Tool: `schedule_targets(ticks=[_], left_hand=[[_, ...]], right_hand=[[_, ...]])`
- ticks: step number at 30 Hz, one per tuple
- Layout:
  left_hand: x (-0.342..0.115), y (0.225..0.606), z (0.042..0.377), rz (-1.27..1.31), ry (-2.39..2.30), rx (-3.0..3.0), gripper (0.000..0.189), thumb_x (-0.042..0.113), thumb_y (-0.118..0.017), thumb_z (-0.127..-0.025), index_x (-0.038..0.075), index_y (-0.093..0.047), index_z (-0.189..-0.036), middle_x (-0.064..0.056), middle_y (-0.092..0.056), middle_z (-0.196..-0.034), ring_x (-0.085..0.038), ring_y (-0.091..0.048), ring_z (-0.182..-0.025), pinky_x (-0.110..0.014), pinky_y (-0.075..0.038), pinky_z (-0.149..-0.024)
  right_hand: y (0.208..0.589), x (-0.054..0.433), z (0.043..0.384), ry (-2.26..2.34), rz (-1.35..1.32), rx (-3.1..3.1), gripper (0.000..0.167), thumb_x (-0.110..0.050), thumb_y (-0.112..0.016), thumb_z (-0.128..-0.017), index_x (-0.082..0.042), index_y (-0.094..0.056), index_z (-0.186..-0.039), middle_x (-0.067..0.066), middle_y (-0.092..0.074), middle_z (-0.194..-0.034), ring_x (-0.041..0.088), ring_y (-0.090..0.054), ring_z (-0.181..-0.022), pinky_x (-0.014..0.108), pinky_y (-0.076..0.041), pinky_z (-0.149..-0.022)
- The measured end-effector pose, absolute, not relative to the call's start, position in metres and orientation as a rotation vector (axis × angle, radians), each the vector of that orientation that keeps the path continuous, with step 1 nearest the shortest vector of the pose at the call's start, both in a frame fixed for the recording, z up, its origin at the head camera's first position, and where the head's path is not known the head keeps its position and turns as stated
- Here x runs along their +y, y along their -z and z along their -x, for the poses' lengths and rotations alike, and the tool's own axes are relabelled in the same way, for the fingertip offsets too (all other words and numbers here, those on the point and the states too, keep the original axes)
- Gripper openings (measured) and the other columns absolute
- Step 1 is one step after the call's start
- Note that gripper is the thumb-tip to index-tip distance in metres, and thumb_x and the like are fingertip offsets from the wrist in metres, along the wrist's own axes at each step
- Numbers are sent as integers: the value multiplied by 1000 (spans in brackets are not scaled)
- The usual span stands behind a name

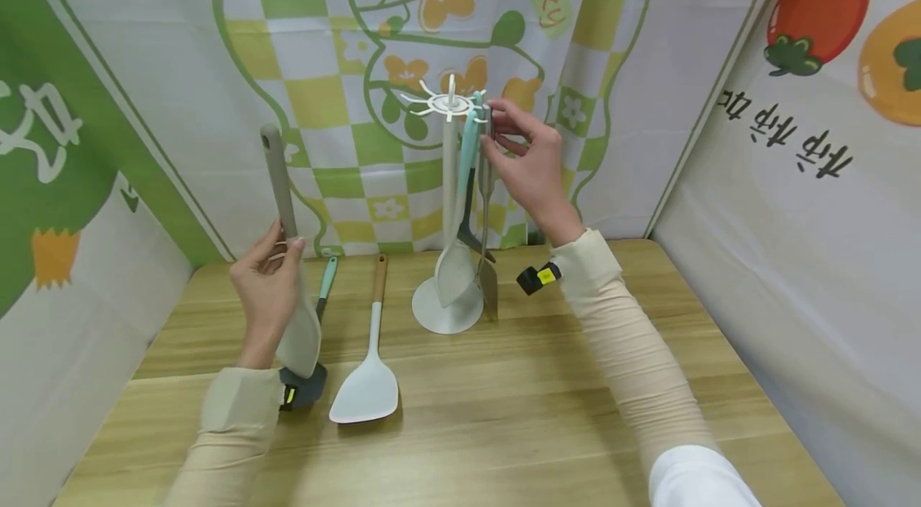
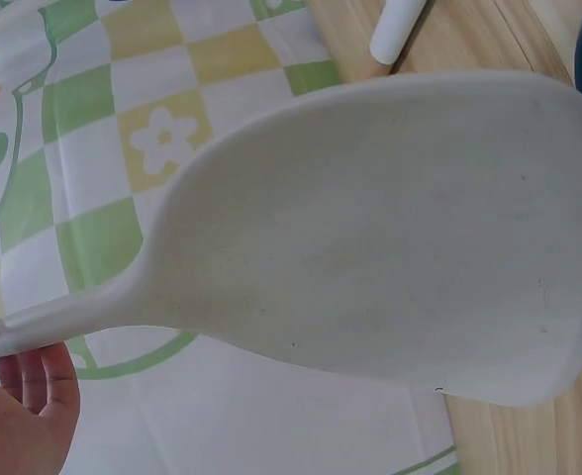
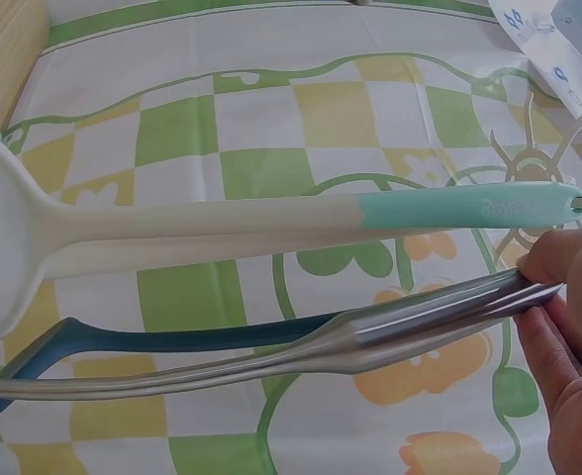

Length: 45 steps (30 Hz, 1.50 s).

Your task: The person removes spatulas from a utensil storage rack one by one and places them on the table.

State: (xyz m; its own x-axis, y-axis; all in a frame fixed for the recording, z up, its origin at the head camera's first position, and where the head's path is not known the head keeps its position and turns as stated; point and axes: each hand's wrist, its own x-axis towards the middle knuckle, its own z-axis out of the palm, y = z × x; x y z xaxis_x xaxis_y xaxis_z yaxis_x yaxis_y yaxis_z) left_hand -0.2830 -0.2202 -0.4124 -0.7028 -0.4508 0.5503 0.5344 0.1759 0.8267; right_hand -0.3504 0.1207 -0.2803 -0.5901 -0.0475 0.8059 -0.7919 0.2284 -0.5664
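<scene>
White turner [image 1: 364, 393] with brown handle: lies flat on the table, between the left hand and the rack. Teal-handled tool [image 1: 327, 283] with a dark head: lies to its left, partly covered by the grey-handled turner [image 1: 279, 179]. Rack [image 1: 449, 163]: stands upright at the rear. Pale utensil [image 1: 453, 277] with teal handle and dark blue utensil [image 3: 207, 339]: hang close beside the metal turner [image 1: 487, 175] and crowd it.

Left hand [image 1: 269, 287]: pinches the grey-handled turner near the joint of grip and neck, holding it raised over the table's left side, handle up. Right hand [image 1: 531, 167]: grasps the top end of the metal turner between thumb and fingers, just beside the rack hooks. Whether the handle is hooked cannot be told.

Table [image 1: 576, 419]: wood-grain top. Printed curtain [image 1: 302, 115]: hangs behind, with green and yellow checks and orange flowers. Side cloth [image 1: 806, 227]: at right, white, printed with fruit.

Metal turner: glossy, tapered handle, slim shaft. Grey-handled turner: matte pale blade, broad, rounded at the shoulders, lightly specked. Rack: round white base, thin pole, radiating hooks.
</scene>
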Motion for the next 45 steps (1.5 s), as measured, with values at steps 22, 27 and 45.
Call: schedule_targets(ticks=[22,27,45], left_hand=[[-246,410,271,1,1520,-1740,38,-10,-67,-91,-2,-65,-128,18,-66,-103,0,-62,-84,-7,-51,-68],[-250,408,266,-24,1502,-1752,38,-11,-68,-90,-3,-65,-127,19,-66,-100,1,-62,-83,-6,-50,-67],[-278,419,280,-131,1396,-1855,39,-3,-70,-92,6,-66,-130,23,-61,-99,6,-58,-85,-5,-47,-68]], right_hand=[[264,112,320,-1431,-764,-1839,34,13,-67,-88,12,-65,-123,31,-70,-112,43,-70,-103,37,-61,-91],[264,112,321,-1421,-785,-1820,34,14,-67,-88,14,-65,-121,32,-70,-111,44,-70,-101,41,-61,-91],[265,112,321,-1420,-805,-1791,34,16,-67,-87,15,-64,-121,33,-69,-110,47,-69,-99,49,-61,-89]])
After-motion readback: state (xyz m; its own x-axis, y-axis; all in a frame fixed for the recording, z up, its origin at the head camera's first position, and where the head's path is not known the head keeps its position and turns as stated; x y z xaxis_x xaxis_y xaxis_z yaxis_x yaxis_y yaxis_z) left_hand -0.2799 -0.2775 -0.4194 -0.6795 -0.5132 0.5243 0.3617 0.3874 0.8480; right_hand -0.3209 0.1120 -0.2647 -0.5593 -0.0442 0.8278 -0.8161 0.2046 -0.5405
